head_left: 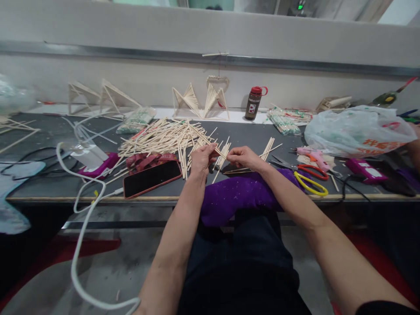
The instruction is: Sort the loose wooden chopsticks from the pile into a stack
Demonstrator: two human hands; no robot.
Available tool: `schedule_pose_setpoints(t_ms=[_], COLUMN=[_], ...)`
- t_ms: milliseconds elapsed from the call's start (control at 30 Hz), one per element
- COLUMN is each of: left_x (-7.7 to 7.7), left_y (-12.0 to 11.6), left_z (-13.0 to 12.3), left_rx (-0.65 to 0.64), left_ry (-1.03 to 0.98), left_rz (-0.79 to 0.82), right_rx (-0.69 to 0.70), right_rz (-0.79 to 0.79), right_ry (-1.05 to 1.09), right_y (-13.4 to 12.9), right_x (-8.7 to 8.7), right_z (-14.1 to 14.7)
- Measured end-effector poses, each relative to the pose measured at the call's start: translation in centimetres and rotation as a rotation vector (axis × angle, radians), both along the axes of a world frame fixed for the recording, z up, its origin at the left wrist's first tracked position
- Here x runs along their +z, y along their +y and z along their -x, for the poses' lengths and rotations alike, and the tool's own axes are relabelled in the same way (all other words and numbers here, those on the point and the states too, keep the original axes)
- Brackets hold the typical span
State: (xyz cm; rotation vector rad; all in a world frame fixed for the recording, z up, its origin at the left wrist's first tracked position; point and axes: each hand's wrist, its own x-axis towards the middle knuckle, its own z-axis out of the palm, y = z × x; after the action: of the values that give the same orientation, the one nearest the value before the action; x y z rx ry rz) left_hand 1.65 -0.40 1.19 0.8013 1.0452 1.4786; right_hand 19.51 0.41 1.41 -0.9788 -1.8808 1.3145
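Head view, and here's the left hand [201, 158], its grip pinching sticks [221, 153], the right hand [242, 157] pinching their near end above the desk [238, 131] near its front edge, probably for steady control, the pile [160, 136] beyond presumably set within easy reach.

Held sticks [221, 152] partly hidden by fingers [233, 156]; bottle [253, 104] small print unreadable; pale-blue fabric [16, 192] cut off left.
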Motion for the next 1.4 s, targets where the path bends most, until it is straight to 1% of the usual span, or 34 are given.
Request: schedule_pose_setpoints(t_ms=[167,267,467,700,833,900,967,1000,1100,1167,1233,1300,1333,1400], left_x=[-0.2,-0.4,-0.7,-0.7,-0.7,-0.7,-0.7,-0.7,-0.7,-0.8,-1.0,-1.1,-1.2,-1.3], left_y=[0.1,0.2,0.3,0.4,0.5,0.4,0.2,0.0,-0.6,-0.9,-1.1,-1.0,-1.0,-0.9], left_z=[0.0,0.0,0.0,-0.1,-0.3,-0.3,-0.4,-0.4,-0.7,-1.0,-1.3,-1.5,-1.6,-1.6], left_rx=[-0.014,0.000,0.033,0.069,0.078,0.086,0.095,0.098,0.067,-0.029,-0.185,-0.331,-0.377,-0.417], left_ry=[0.038,0.057,0.095,0.139,0.122,0.144,0.233,0.313,0.651,0.854,0.999,1.116,1.167,1.231], left_rz=[-0.041,-0.067,-0.092,-0.148,-0.166,-0.197,-0.267,-0.318,-0.528,-0.664,-0.731,-0.738,-0.730,-0.708], right_rx=[0.036,0.046,0.078,-0.016,-0.040,-0.082,-0.170,-0.230,-0.398,-0.491,-0.579,-0.657,-0.681,-0.698], right_rz=[0.009,0.025,-0.031,-0.125,-0.197,-0.200,-0.158,-0.132,-0.113,-0.155,-0.191,-0.201,-0.196,-0.170], right_ry=[-0.041,-0.064,-0.106,-0.158,-0.129,-0.093,-0.027,0.019,0.181,0.284,0.356,0.394,0.405,0.415], right_y=[-0.3,-0.5,-0.7,-0.6,-0.2,0.0,0.2,0.4,1.3,2.0,2.7,3.3,3.5,3.7], right_x=[0.5,0.7,0.7,0.1,-0.3,-0.3,0.0,0.3,1.2,1.9,2.5,2.9,3.0,3.0], right_z=[0.0,0.0,0.4,1.2,1.3,1.1,0.6,0.2,-1.5,-3.1,-4.8,-6.3,-6.8,-7.4])
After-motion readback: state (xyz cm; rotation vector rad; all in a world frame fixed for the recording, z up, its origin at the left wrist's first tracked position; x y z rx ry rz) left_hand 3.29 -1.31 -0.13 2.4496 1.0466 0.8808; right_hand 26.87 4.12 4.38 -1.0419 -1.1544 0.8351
